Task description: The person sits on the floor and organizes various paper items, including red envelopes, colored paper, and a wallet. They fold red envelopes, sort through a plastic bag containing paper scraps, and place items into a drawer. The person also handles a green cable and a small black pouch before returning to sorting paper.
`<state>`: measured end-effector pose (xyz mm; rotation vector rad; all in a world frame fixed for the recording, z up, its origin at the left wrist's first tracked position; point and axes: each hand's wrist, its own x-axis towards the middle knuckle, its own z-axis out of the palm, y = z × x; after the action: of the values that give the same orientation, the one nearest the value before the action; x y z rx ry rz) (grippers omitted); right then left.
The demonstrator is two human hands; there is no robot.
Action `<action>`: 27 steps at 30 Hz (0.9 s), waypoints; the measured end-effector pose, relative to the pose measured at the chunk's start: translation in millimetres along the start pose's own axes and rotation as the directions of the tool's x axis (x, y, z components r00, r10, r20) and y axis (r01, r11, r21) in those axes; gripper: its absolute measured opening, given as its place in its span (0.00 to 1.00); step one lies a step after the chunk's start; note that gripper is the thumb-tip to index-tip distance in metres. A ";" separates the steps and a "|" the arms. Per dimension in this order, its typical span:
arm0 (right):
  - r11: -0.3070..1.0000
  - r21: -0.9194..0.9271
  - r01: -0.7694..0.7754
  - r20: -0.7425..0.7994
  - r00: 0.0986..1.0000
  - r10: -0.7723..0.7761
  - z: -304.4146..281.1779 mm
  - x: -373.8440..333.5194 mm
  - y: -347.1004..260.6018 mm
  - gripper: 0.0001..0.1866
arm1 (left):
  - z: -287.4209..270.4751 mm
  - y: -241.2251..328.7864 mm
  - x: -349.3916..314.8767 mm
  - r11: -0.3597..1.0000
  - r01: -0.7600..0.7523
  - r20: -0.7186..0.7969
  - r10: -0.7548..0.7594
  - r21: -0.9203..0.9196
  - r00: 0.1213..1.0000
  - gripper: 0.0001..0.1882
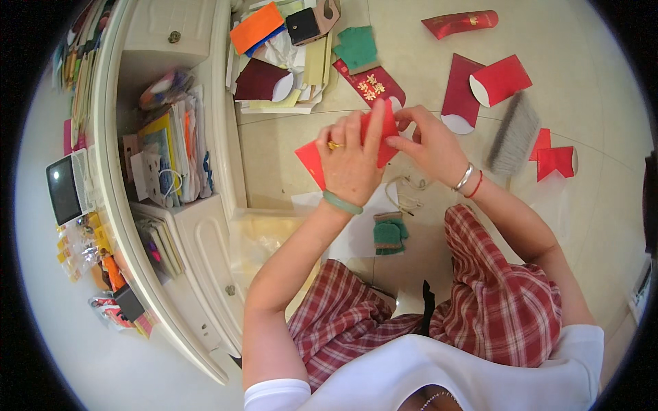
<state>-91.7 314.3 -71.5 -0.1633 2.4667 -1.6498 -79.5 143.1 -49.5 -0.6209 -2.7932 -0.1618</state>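
A bright red paper envelope (310, 162) is held up in front of me, slanting over the floor. My left hand (351, 154) is closed on it, with the fingers spread across its face and the index finger reaching toward the upper end. At that end my right hand (433, 140) pinches the envelope's edge between thumb and fingers, near a pale curved flap. Just behind it a darker red envelope with gold lettering (370, 84) lies on the floor, partly under a green knitted glove (356, 49). Another green glove (390, 233) lies nearer me on white paper (353, 233).
Several red envelopes (504, 79) lie at the right, beside a grey brush (514, 133). A pile of papers (315, 72) with a dark red envelope (260, 79) stands at the back left. White cabinets (205, 233) line the left. A looped cord (408, 198) lies below my hands.
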 end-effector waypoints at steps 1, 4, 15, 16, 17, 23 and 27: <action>0.990 0.116 -0.084 0.024 0.996 0.082 0.8 1.4 11.1 0.15 | 2.9 3.7 -2.7 1.000 -0.030 0.002 0.030 -0.003 1.000 0.47; 0.899 0.252 -0.358 0.221 0.926 0.307 1.3 1.8 7.6 0.14 | 7.3 2.7 -15.2 0.996 -0.066 0.053 0.063 0.064 0.997 0.49; 0.921 -0.135 0.366 0.466 0.843 -0.267 -20.2 -9.9 -9.2 0.11 | -16.2 -46.3 -5.6 0.648 0.295 0.541 0.215 -0.702 0.813 0.63; 0.883 -0.163 0.441 0.520 0.799 -0.303 -23.5 -11.9 -19.9 0.12 | -14.7 -48.4 -9.3 0.608 0.330 0.551 0.217 -0.722 0.806 0.64; 0.870 -0.149 0.470 0.500 0.795 -0.344 -25.0 -14.5 -25.7 0.11 | -15.4 -49.3 -8.6 0.580 0.359 0.577 0.245 -0.732 0.779 0.62; 0.738 -0.119 0.665 0.200 0.744 -0.638 -35.4 -15.9 -63.7 0.07 | -9.6 -49.6 -22.5 0.150 0.571 0.590 0.222 -0.807 0.776 0.50; 0.735 0.062 0.675 -0.030 0.738 -0.675 -57.9 -10.0 -66.4 0.13 | -16.5 -51.3 -22.3 0.344 0.306 0.400 0.247 -0.888 0.883 0.48</action>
<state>-93.7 343.2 12.3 -1.1809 2.4964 -1.9587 -78.1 85.2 -42.7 -0.9109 -2.8661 -2.0603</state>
